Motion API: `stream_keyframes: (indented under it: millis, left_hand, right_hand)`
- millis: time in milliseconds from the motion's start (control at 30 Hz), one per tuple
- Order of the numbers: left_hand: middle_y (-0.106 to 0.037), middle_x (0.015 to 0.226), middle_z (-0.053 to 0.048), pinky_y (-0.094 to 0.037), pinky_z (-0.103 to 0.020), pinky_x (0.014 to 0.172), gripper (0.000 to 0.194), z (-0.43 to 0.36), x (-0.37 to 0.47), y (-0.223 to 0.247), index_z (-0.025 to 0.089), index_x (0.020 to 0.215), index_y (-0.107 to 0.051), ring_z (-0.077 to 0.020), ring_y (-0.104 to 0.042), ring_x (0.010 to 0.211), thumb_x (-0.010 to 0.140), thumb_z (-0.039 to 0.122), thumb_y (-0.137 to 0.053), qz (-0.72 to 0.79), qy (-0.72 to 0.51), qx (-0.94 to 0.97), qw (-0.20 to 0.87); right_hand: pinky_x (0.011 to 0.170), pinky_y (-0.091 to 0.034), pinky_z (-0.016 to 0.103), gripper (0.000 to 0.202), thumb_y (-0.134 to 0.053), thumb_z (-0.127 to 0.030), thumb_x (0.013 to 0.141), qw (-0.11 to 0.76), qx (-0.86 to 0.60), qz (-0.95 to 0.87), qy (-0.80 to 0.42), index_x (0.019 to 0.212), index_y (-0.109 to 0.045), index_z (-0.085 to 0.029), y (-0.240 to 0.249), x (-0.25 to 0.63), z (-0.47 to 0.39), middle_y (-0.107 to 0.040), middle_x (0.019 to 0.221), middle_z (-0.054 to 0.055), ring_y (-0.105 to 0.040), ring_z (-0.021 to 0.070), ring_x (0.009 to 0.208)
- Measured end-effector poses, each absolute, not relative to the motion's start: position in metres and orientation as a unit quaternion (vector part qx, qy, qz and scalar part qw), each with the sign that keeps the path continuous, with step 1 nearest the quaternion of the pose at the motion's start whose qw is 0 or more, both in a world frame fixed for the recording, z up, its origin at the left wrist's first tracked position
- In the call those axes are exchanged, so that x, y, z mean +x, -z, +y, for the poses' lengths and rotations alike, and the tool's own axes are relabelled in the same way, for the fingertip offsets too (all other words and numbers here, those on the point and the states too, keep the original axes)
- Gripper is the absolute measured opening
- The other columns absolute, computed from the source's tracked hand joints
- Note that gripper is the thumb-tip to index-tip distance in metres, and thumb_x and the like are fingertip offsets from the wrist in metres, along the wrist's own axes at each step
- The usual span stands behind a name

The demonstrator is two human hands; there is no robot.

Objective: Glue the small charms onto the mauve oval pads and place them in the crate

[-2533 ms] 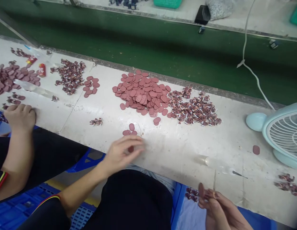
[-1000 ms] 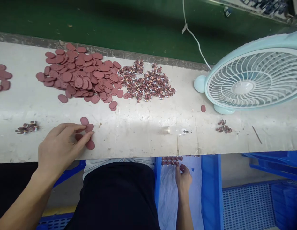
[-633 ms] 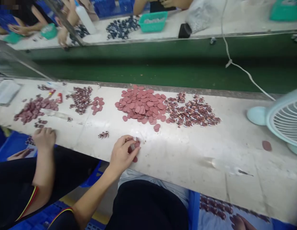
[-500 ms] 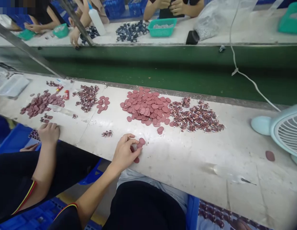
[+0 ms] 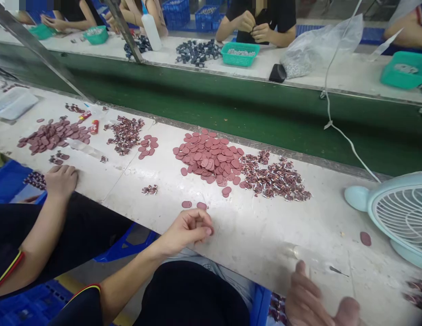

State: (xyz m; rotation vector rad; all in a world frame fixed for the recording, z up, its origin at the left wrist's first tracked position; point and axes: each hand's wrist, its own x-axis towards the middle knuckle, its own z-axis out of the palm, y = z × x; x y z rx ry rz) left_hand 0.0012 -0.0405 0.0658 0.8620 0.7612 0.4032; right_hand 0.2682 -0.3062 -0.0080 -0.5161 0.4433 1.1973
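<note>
My left hand rests at the table's front edge with its fingers curled toward the thumb; what they hold, if anything, is hidden. Just beyond it lie two flat reddish-brown oval discs. Low on the right, my right hand is smeared by motion, thumb and fingers apart, with nothing seen between them. Closest to it is a clear squeeze bottle with a thin dark tip, lying on its side. Farther back are a heap of reddish discs and a pile of small brown-and-white pieces.
A pale blue fan stands at the right, a lone disc near it. A co-worker's hand rests on the table at the left, by more discs. Across the green channel, other people work beside green baskets.
My left hand has drawn back toward the table edge, leaving two discs lying beyond it. My right hand has come up into view by the clear bottle. The view has shifted slightly.
</note>
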Motion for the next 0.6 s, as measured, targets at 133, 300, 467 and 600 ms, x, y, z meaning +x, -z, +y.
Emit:
stream_keyframes:
  millis: [133, 300, 467, 600]
  left_hand:
    - [-0.07, 0.074, -0.001, -0.046, -0.018, 0.044, 0.024, -0.059, 0.017, -0.062, 0.015, 0.084, -0.075, -0.0058, -0.055, 0.046, 0.074, 0.03, -0.09, 0.319, -0.155, 0.344, 0.869]
    - [-0.078, 0.119, -0.016, -0.06, -0.02, 0.066, 0.033, -0.068, 0.021, -0.067, 0.015, 0.113, -0.081, -0.0132, -0.073, 0.077, 0.084, 0.03, -0.083, 0.27, -0.118, 0.24, 0.925]
    - [-0.078, 0.123, -0.019, -0.06, -0.017, 0.07, 0.033, -0.081, 0.026, -0.063, 0.015, 0.119, -0.08, -0.013, -0.077, 0.082, 0.087, 0.026, -0.082, 0.228, -0.1, 0.18, 0.952]
    - [-0.081, 0.116, -0.017, -0.064, -0.024, 0.071, 0.036, -0.101, 0.037, -0.059, 0.018, 0.115, -0.081, -0.021, -0.08, 0.091, 0.082, 0.03, -0.087, 0.213, -0.08, 0.151, 0.962]
  right_hand:
    - [0.03, -0.023, 0.011, 0.05, -0.063, -0.038, 0.09, 0.712, 0.342, 0.329, -0.518, 0.131, -0.035, -0.044, 0.007, 0.27, -0.259, -0.029, 0.09, -0.003, -0.037, 0.0105, 0.06]
    - [0.04, -0.031, 0.02, 0.02, -0.045, -0.042, 0.098, 0.753, 0.217, 0.311, -0.537, 0.115, -0.037, -0.033, -0.011, 0.272, -0.24, -0.032, 0.081, -0.004, -0.038, 0.0123, 0.058]
    - [0.033, -0.01, 0.025, 0.038, -0.053, -0.059, 0.091, 0.817, -0.196, 0.154, -0.52, 0.109, -0.054, -0.026, -0.061, 0.247, -0.241, -0.031, 0.066, -0.008, -0.017, 0.0065, 0.039]
    - [0.024, -0.026, 0.026, 0.048, -0.053, -0.074, 0.086, 0.73, -0.452, -0.045, -0.51, 0.106, -0.07, -0.033, -0.095, 0.221, -0.236, -0.048, 0.053, -0.003, -0.036, 0.0138, 0.028]
